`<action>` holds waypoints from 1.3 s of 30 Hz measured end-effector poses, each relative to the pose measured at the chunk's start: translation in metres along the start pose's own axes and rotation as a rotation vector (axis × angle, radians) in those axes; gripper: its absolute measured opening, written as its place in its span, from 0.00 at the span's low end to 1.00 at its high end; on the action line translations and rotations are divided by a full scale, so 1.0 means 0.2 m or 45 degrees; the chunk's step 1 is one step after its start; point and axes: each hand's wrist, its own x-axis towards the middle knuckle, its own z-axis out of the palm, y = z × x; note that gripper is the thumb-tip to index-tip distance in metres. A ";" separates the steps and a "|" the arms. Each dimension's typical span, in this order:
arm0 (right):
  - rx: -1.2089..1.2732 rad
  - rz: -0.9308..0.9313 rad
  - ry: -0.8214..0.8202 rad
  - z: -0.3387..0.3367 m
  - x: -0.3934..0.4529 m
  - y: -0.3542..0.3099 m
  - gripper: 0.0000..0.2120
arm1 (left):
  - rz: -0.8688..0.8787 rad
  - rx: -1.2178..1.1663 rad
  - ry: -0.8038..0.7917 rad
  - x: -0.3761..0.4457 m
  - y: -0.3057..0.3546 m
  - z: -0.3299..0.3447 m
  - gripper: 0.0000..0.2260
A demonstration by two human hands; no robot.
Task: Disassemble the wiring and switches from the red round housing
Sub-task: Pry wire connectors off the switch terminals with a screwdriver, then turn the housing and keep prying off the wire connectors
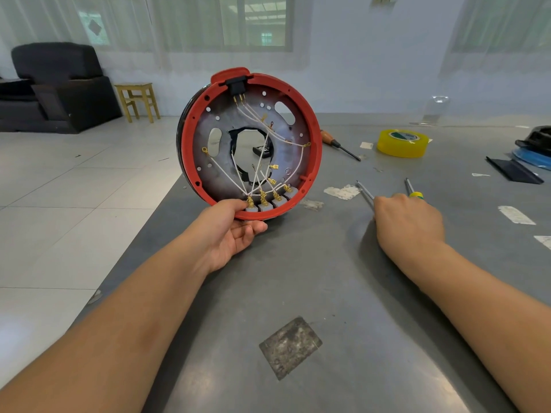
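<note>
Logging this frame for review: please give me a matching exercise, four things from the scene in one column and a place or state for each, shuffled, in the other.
Things:
1. red housing
2. roll of yellow tape
3. wooden-handled screwdriver
4. grey switches

Places or states:
A. lying flat on the table, beside the tape
B. held upright in the left hand
C. lined up inside the bottom rim, wires attached
D. resting on the table, far right

Pairs: 1-B, 2-D, 3-A, 4-C
</note>
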 end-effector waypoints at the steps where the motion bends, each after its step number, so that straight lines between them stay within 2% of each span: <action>1: -0.043 -0.014 0.013 0.00 0.00 0.01 0.07 | 0.002 0.002 0.000 0.00 0.00 0.00 0.14; 4: -0.033 0.058 -0.092 0.02 0.03 0.07 0.15 | 0.006 0.011 -0.004 0.00 0.00 0.00 0.15; 7: 0.335 0.225 -0.439 0.07 0.07 0.16 0.27 | 0.006 0.016 -0.003 0.01 -0.01 0.00 0.14; 9: 0.469 0.260 -0.547 0.10 0.12 0.22 0.29 | 0.005 0.020 -0.008 0.01 -0.01 0.00 0.14; 13: 0.383 0.087 -0.352 0.15 0.19 0.29 0.16 | 0.007 0.028 -0.011 0.02 -0.01 0.00 0.14; 15: 0.360 0.068 -0.326 0.16 0.21 0.32 0.12 | -0.004 0.031 -0.013 0.02 0.00 0.00 0.14; 27: 0.374 0.113 -0.258 0.17 0.17 0.43 0.12 | -0.067 -0.030 -0.054 0.00 0.01 0.00 0.10; 33: 0.164 0.140 -0.180 0.19 0.14 0.39 0.17 | -0.086 -0.068 -0.117 -0.02 -0.02 0.06 0.11; 35: 0.121 0.122 -0.031 0.17 0.12 0.36 0.19 | -0.082 -0.063 -0.120 -0.03 -0.03 0.08 0.10; 39: 0.346 -0.106 0.563 0.10 0.05 0.19 0.18 | -0.072 -0.049 -0.131 -0.02 -0.04 0.09 0.11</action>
